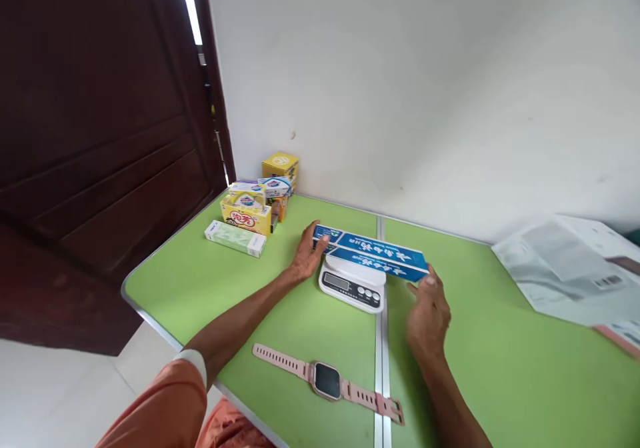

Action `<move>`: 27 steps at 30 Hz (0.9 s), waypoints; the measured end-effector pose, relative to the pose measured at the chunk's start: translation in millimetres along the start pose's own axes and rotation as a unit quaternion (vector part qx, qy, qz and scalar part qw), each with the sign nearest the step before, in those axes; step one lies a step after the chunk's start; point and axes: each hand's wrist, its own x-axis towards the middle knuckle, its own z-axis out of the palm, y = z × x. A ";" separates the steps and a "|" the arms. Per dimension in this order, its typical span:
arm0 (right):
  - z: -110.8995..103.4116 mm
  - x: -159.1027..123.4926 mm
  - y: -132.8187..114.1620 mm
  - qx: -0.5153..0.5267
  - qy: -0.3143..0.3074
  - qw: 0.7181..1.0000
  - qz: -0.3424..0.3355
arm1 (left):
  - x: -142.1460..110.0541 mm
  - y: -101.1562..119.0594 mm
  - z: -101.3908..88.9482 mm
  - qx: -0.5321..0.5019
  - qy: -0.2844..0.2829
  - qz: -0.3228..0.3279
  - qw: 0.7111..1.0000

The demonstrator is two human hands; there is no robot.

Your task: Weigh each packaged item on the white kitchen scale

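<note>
A long blue box [373, 253] with white lettering lies across a small white kitchen scale [353, 285] in the middle of the green table [210, 288]. My left hand [309, 251] grips the box's left end. My right hand [427, 308] holds its right end with the fingertips. The scale's display and buttons face me, below the box.
A pink smartwatch [327, 380] lies flat near the table's front edge. Several small boxes, yellow, white and pale green [250, 218], cluster at the back left corner. A large white carton [575, 268] lies at the right. A dark wooden door [100, 135] stands left; a white wall is behind.
</note>
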 end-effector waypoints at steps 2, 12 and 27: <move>-2.4 -5.9 -14.6 -0.003 0.014 0.999 0.032 | -4.2 6.7 -1.0 -0.007 0.010 0.004 1.000; 28.6 -57.5 -105.6 0.012 -0.083 0.995 -0.048 | -64.7 76.5 -111.3 0.009 0.101 0.043 0.994; 192.6 -117.2 -82.0 0.102 -0.331 0.937 -0.042 | -26.7 11.1 -281.1 0.123 0.291 0.015 0.949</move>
